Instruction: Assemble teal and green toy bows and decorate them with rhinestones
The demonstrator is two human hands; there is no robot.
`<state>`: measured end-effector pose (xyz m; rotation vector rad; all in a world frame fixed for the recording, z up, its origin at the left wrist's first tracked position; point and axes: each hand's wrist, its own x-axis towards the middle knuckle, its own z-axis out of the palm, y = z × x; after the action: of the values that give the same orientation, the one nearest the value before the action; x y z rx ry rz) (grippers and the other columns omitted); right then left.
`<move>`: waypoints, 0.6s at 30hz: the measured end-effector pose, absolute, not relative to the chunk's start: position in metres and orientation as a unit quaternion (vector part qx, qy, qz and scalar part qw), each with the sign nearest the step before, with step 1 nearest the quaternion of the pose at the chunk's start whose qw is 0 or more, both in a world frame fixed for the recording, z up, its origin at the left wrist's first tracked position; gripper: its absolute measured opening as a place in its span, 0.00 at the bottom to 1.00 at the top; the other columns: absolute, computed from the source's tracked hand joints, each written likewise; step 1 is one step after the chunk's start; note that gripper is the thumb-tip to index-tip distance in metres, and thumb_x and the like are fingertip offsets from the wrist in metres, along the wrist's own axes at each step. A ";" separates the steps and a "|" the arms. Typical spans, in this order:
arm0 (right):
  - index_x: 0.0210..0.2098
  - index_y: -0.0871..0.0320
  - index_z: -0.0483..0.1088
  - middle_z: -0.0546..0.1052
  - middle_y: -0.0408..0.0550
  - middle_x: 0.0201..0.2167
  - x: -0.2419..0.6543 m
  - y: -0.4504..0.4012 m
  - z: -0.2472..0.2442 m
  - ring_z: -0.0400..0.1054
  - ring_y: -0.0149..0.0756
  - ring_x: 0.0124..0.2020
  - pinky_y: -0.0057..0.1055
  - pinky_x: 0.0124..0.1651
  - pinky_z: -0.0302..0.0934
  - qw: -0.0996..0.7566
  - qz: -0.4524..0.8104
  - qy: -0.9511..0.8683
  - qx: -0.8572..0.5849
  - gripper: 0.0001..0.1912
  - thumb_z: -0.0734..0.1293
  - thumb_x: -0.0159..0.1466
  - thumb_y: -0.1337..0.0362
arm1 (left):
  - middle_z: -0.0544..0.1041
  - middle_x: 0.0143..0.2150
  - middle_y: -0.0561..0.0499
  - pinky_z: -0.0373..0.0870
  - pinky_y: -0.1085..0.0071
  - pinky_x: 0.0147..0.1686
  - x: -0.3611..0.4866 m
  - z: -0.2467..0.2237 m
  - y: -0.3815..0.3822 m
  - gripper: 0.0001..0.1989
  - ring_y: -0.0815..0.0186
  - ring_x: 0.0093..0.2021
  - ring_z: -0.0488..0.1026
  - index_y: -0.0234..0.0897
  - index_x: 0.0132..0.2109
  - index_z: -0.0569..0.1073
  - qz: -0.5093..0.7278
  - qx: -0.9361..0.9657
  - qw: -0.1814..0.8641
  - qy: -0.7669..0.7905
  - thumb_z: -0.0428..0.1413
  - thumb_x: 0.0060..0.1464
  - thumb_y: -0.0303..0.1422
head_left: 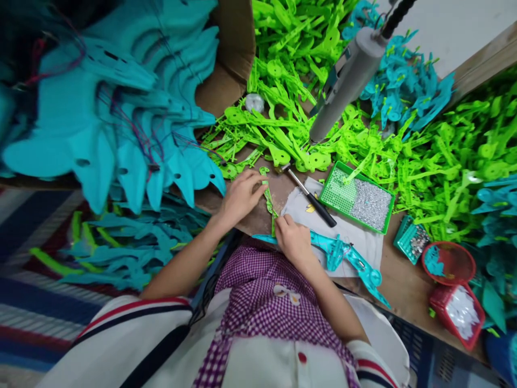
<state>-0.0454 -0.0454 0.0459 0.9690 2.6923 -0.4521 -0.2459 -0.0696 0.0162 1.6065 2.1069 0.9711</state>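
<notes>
My left hand (244, 196) is closed, its fingertips at the upper part of a narrow green plastic piece (268, 198) near the table's front edge. My right hand (294, 237) pinches the lower end of the same piece. Beside my right hand, a long blue plastic part (337, 250) lies partly on a grey cloth (367, 248), one end passing beneath that hand. A hammer (309, 196) with a black handle rests just beyond it, its head pointing away from me.
A green basket (391, 215) holds small metal pieces. Red containers (470, 269) stand at the right. Green parts (291, 102) are heaped behind, under a hanging grey electric screwdriver (347, 81). Large blue parts (97, 102) fill the left beside a cardboard box (232, 59).
</notes>
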 end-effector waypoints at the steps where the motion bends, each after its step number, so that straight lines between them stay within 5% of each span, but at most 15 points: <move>1: 0.48 0.53 0.68 0.76 0.49 0.44 -0.045 -0.045 0.046 0.74 0.36 0.35 0.29 0.33 0.57 0.119 -0.162 0.922 0.330 0.16 0.51 0.75 0.60 | 0.75 0.48 0.46 0.66 0.61 0.55 -0.237 0.015 -0.075 0.14 0.58 0.51 0.71 0.38 0.52 0.75 0.357 0.540 0.157 0.746 0.51 0.65 0.38; 10: 0.50 0.54 0.68 0.76 0.50 0.45 -0.045 -0.042 0.045 0.73 0.35 0.35 0.29 0.33 0.56 0.119 -0.181 0.921 0.323 0.16 0.51 0.75 0.60 | 0.75 0.42 0.49 0.72 0.66 0.41 -0.210 -0.021 -0.092 0.18 0.66 0.35 0.72 0.39 0.53 0.73 0.412 0.432 0.262 0.758 0.59 0.58 0.39; 18: 0.50 0.53 0.68 0.77 0.48 0.45 -0.043 -0.046 0.034 0.72 0.35 0.34 0.30 0.30 0.53 0.087 -0.184 0.916 0.345 0.17 0.51 0.75 0.58 | 0.75 0.38 0.51 0.70 0.70 0.33 -0.216 -0.027 -0.088 0.14 0.68 0.32 0.71 0.39 0.49 0.74 0.437 0.413 0.334 0.726 0.58 0.55 0.35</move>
<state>-0.0434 -0.0462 0.0340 1.0277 2.7298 -0.5481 -0.2161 -0.0881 -0.0273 1.0788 1.8949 1.1406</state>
